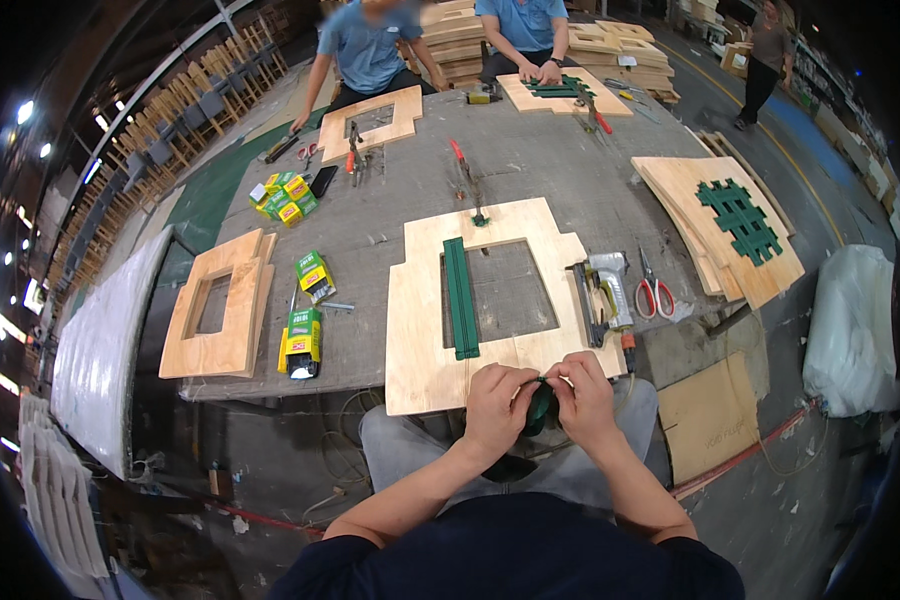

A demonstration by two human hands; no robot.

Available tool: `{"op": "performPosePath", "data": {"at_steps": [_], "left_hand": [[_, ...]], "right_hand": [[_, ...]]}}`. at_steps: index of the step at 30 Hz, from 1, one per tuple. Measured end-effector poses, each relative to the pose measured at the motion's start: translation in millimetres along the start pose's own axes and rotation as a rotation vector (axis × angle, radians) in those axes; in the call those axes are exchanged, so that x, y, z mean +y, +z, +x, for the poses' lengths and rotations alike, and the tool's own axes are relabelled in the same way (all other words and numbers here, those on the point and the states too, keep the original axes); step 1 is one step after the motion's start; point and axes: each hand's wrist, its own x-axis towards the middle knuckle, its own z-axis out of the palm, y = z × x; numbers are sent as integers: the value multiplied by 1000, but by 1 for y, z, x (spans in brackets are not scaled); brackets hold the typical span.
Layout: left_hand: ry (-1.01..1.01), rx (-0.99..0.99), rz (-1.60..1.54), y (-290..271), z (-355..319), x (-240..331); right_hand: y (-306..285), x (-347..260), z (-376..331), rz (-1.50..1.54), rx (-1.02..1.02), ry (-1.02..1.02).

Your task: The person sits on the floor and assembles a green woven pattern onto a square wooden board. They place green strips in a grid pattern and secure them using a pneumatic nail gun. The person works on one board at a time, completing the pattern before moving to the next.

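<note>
My left hand [496,402] and my right hand [584,398] meet just past the near edge of a wooden panel with a cut-out window [420,310]. Thumbs and fingers of both pinch a dark green strap [539,412], its lower part hanging between them. Flat across the window's left side lie green webbing strips [459,300]. At the panel's far edge sits a clamp with a red handle [480,212]. To the right of the window a pneumatic stapler [610,288] rests on the panel's edge, beside red-handled scissors [654,297].
Yellow-green staple boxes [301,340] and a second wooden frame [195,345] are on the left. Panels, the top one with woven green webbing [740,222], are stacked at right. Across the table two people in blue shirts work on panels [410,110]. A wrapped bundle [850,330] stands right.
</note>
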Motion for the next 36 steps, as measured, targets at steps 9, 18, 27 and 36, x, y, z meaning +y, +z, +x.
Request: {"op": "performPosePath", "data": {"at_steps": [9, 18, 27, 36], "left_hand": [[61, -54, -2, 19, 51, -32], [-165, -154, 75, 35, 93, -91], [-236, -192, 73, 28, 76, -121], [-56, -133, 295, 91, 159, -180]], "right_hand": [[-9, 37, 66, -156, -174, -241], [55, 158, 204, -197, -465, 139], [133, 210, 291, -399, -509, 214], [153, 219, 302, -328, -485, 324]]}}
